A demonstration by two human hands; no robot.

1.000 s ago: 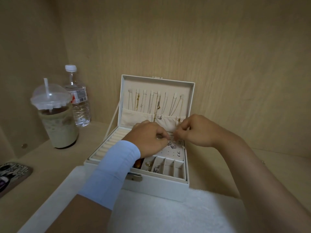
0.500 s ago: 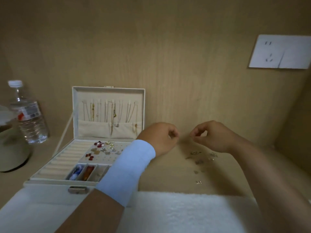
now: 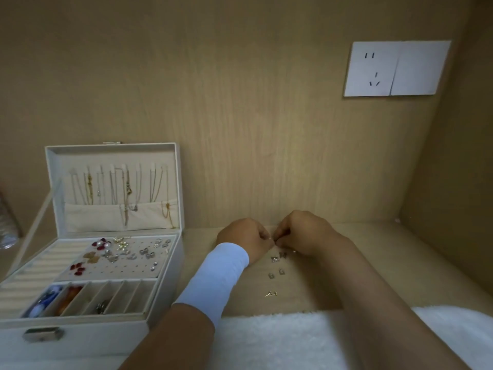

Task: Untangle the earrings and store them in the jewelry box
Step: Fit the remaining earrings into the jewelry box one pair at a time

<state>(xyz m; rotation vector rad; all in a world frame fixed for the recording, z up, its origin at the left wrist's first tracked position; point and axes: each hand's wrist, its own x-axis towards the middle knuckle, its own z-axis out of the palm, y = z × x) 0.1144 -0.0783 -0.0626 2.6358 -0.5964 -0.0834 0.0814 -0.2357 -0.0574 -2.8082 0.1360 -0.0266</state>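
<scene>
The white jewelry box (image 3: 165, 311) stands open at the left, its lid upright with necklaces hanging inside. Several earrings (image 3: 120, 249) sit on its perforated pad. To its right, loose earrings (image 3: 277, 273) lie on the wooden surface, including a small gold one (image 3: 271, 294) nearest me. My left hand (image 3: 244, 240) and my right hand (image 3: 304, 233) meet fingertip to fingertip just above the loose pile, pinching something tiny between them; what it is stays hidden by the fingers. A white band covers my left wrist.
A white fluffy cloth (image 3: 280, 340) lies along the near edge. A white wall socket (image 3: 394, 68) is on the back panel at upper right. A wooden side wall (image 3: 453, 182) closes the right. A bottle's edge (image 3: 8, 222) shows at far left.
The view has swung right, away from the box. Both hands left the box's earring pad, moved to the loose earrings on the wood, and came together again after being slightly apart.
</scene>
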